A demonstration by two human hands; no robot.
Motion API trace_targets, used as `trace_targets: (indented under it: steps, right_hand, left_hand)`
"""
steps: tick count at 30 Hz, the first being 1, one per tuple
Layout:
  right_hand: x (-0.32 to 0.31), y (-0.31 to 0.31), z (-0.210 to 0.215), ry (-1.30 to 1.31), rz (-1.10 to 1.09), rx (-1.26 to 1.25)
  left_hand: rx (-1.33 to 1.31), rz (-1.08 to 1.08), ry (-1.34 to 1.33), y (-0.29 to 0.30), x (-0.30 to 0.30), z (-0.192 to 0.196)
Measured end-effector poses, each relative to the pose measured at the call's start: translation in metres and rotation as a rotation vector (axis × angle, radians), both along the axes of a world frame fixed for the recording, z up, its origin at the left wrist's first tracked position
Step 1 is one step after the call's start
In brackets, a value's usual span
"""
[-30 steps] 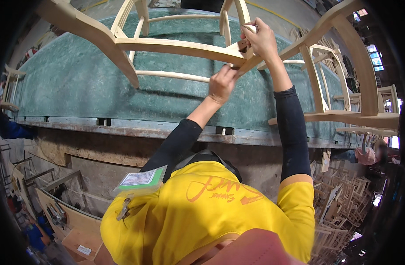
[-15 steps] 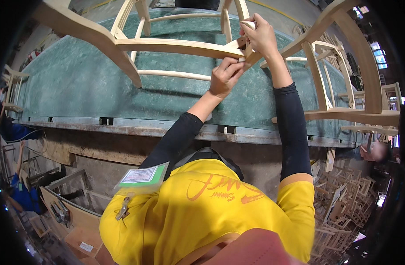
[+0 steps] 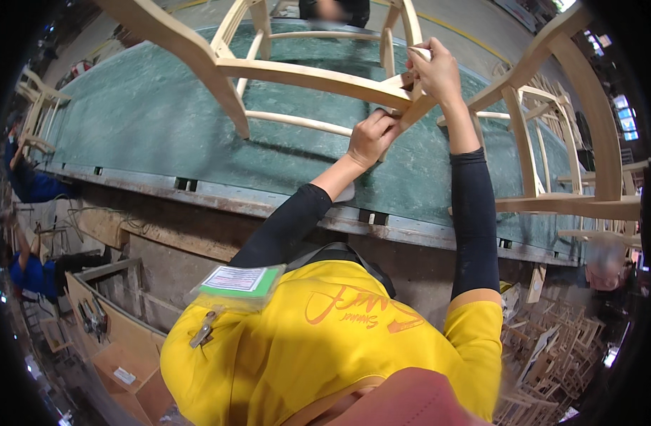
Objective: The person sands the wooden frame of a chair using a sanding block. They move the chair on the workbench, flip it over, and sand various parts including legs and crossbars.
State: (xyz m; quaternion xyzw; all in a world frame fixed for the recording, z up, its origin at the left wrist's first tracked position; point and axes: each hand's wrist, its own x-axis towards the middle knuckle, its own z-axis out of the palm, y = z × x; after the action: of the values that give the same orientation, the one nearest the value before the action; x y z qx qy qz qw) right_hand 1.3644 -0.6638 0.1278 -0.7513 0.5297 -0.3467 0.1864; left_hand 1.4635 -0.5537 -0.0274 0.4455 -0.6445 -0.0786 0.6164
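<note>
A pale wooden chair frame (image 3: 318, 79) stands on the green-topped workbench (image 3: 162, 92). At its right corner, where a seat rail meets a leg, both my hands are at work. My left hand (image 3: 373, 137) is closed just under the rail's end, its fingertips against the corner; what they pinch, if anything, is hidden. Above that corner, my right hand (image 3: 437, 71) pinches a small pale piece (image 3: 422, 53), too small to tell its kind, beside the upright leg. A dark gap shows at the joint between the hands.
To the right stands another wooden chair frame (image 3: 531, 142), near my right forearm. More chairs (image 3: 41, 117) are at the bench's far left. The bench's metal edge (image 3: 268, 206) runs before me. Co-workers in blue (image 3: 31, 273) are at left; another person (image 3: 332, 11) is across the bench.
The view has shifted, so chair and bench appear further right and lower. My left fingers have moved further under the rail's end. The right hand keeps its pinch at the corner.
</note>
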Motion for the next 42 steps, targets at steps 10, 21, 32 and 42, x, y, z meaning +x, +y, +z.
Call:
trace_targets:
  steps: [10, 21, 32, 42]
  right_hand:
    - [-0.005, 0.000, -0.004, -0.070, 0.015, 0.071]
    - [-0.005, -0.007, -0.010, -0.141, 0.074, 0.074]
    - [-0.015, -0.006, -0.011, -0.106, 0.009, 0.052]
    - [-0.034, -0.027, -0.029, -0.076, -0.003, 0.035]
  left_hand:
    - [0.012, -0.088, 0.023, 0.005, 0.007, 0.027]
    - [0.630, 0.057, -0.050, 0.133, 0.081, -0.122]
    - [0.955, 0.522, 0.222, 0.285, 0.195, -0.222]
    - [1.119, 0.305, 0.549, 0.261, 0.220, -0.243]
